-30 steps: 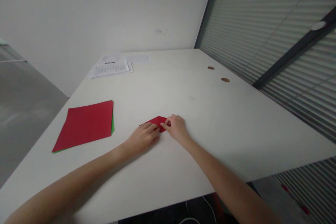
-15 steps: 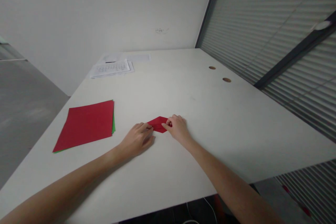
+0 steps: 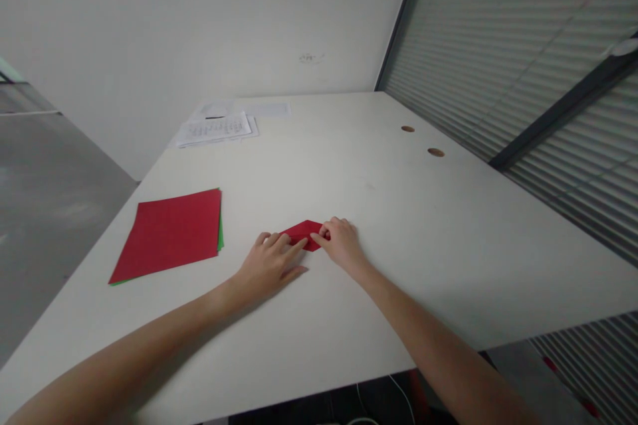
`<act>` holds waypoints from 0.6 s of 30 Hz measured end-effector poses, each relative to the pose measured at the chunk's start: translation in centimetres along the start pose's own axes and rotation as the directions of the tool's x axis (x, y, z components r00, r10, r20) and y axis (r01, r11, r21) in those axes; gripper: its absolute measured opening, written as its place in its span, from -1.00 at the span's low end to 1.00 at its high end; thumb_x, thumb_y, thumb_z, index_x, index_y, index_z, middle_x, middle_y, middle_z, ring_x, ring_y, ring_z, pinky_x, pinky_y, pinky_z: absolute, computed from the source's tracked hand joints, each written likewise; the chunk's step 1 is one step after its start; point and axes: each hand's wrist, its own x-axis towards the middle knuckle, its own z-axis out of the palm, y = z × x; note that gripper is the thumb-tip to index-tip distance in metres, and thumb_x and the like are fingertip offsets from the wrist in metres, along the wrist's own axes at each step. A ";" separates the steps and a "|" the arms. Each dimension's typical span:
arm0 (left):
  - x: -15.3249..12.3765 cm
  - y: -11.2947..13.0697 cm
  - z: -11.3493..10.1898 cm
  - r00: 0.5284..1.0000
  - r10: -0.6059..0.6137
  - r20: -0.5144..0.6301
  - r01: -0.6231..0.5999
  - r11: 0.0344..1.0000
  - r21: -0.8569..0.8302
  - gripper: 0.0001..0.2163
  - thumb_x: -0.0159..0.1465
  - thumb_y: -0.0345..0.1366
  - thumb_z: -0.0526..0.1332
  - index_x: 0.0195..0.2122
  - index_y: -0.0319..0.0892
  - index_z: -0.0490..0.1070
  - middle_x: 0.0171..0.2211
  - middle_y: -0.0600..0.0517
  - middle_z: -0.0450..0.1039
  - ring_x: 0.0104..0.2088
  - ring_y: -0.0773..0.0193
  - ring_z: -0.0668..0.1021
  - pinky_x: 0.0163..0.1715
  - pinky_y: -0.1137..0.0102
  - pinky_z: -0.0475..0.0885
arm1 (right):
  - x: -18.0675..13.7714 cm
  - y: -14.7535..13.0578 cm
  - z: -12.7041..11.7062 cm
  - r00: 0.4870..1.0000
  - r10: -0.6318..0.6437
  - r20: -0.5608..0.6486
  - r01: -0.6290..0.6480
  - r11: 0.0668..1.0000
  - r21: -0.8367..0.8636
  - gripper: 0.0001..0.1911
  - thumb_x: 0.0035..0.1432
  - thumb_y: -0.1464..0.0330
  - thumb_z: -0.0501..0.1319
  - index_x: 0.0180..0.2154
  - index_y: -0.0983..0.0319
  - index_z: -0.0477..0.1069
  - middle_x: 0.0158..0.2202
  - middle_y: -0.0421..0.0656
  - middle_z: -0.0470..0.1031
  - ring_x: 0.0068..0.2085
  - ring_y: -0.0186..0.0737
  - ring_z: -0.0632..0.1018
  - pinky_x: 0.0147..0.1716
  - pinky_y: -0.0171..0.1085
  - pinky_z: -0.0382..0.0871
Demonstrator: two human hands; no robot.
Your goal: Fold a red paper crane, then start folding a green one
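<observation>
Folded red paper (image 3: pixel 306 228): left hand (image 3: pixel 266 260) spread on it, right hand (image 3: pixel 343 243) pinching right end; press creases flat, edges aligned.

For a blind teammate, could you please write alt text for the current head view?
A left hand and right hand touch a small folded red paper on a white table. To the left, a red sheet overlies green paper; white pages lie beyond.
</observation>
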 end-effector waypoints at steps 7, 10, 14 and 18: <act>1.2 1.1 0.6 0.999 0.029 -0.020 -0.030 0.999 -0.042 -0.47 0.26 0.12 0.08 0.04 -0.21 0.35 -0.05 -0.19 0.41 -0.01 -0.06 0.43 -0.01 0.04 0.27 | -0.1 0.0 0.1 1.000 0.002 -0.016 -0.002 1.000 0.005 -0.76 0.16 0.20 0.25 -0.47 0.19 0.45 -0.36 -0.16 0.47 -0.25 -0.17 0.42 -0.24 -0.21 0.14; 1.4 1.1 1.1 0.998 0.051 -0.038 -0.055 0.991 -0.121 -0.50 0.30 0.06 0.07 0.05 -0.28 0.34 -0.04 -0.20 0.43 -0.06 0.02 0.47 -0.01 0.10 0.32 | 0.0 0.1 0.2 1.000 -0.001 -0.021 0.001 1.000 0.005 -0.76 0.16 0.21 0.25 -0.48 0.19 0.45 -0.36 -0.15 0.47 -0.25 -0.16 0.41 -0.23 -0.20 0.14; 1.3 0.7 1.2 0.997 0.049 -0.059 -0.058 0.984 -0.168 -0.54 0.33 -0.01 0.07 0.11 -0.22 0.29 0.00 -0.18 0.44 -0.05 0.04 0.47 -0.02 0.11 0.33 | -0.1 0.0 0.2 1.000 0.000 -0.006 0.000 1.000 0.003 -0.77 0.17 0.22 0.24 -0.47 0.19 0.45 -0.35 -0.14 0.46 -0.25 -0.14 0.40 -0.22 -0.19 0.16; 1.2 0.6 0.9 0.999 0.043 -0.016 -0.045 0.987 -0.154 -0.59 0.32 -0.04 0.08 0.06 -0.20 0.36 -0.02 -0.16 0.45 -0.05 0.02 0.47 -0.03 0.11 0.33 | -0.4 -0.1 -0.1 0.999 0.007 -0.044 -0.009 0.999 -0.036 -0.75 0.14 0.16 0.26 -0.48 0.18 0.47 -0.29 -0.10 0.43 -0.17 -0.07 0.36 -0.17 -0.15 0.15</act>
